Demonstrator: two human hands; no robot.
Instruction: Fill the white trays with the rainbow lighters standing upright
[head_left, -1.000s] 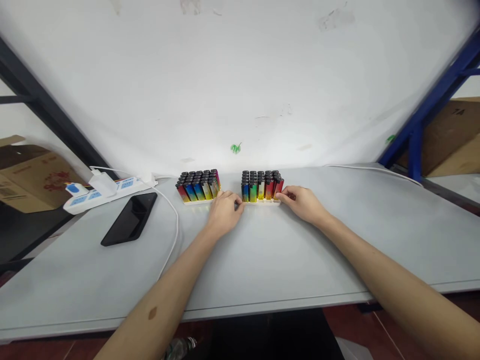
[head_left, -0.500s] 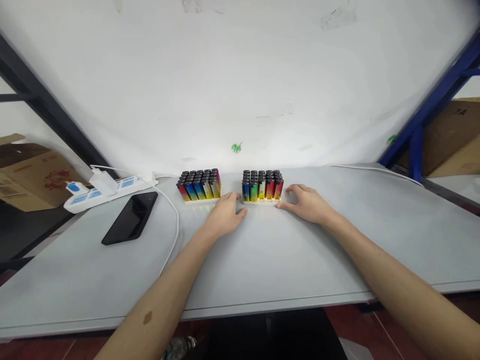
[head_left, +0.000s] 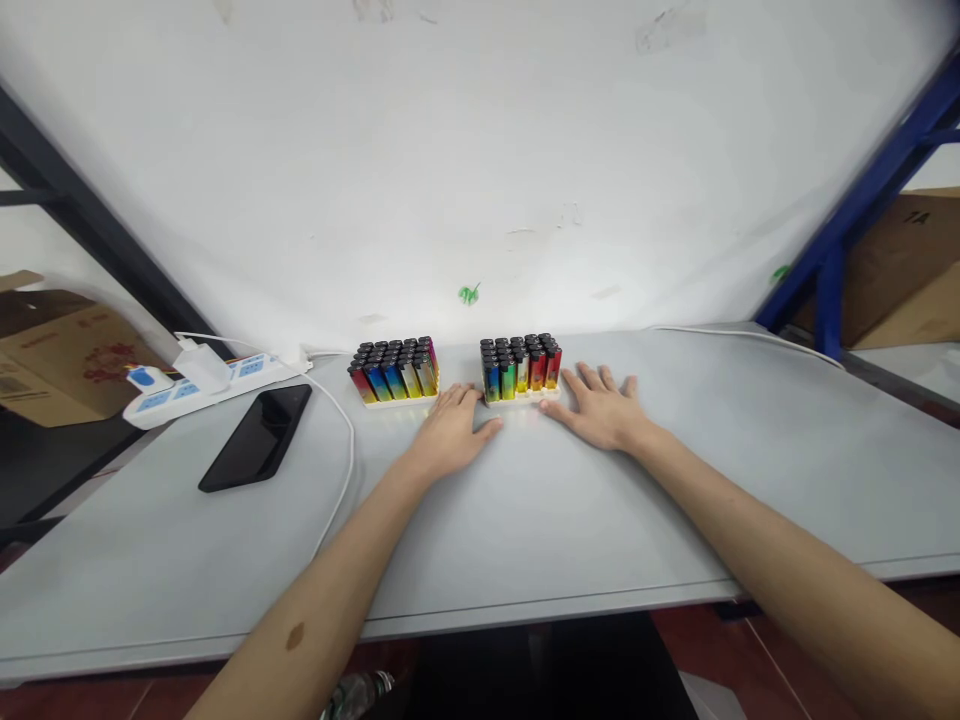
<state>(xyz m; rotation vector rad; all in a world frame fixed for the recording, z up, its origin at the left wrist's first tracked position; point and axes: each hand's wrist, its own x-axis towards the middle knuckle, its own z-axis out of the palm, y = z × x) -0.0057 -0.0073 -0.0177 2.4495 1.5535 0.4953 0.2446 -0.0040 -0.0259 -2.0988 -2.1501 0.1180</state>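
Two blocks of upright lighters with black tops and colourful bodies stand side by side on the grey table. The right block of lighters [head_left: 520, 368] sits in a white tray [head_left: 534, 397], turned slightly, with a gap in its front row. My left hand [head_left: 448, 430] lies flat between the two blocks, thumb out, its fingertips close to the right tray's left end. Spread on the table at that tray's right end is my right hand [head_left: 598, 408], its thumb at the front right corner. The left block of lighters [head_left: 394, 370] stands in its own white tray [head_left: 401, 402].
A black phone [head_left: 256, 438] lies at the left, with a white cable [head_left: 350, 440] beside it. Behind it is a white power strip [head_left: 196, 388] with plugs in it. A wall [head_left: 480, 180] rises behind the table. Cardboard boxes [head_left: 75, 355] stand beyond the left edge.
My right hand has opened from a curved grasp beside the tray to flat, spread fingers. The right tray has turned slightly. My left thumb has stretched out a little further.
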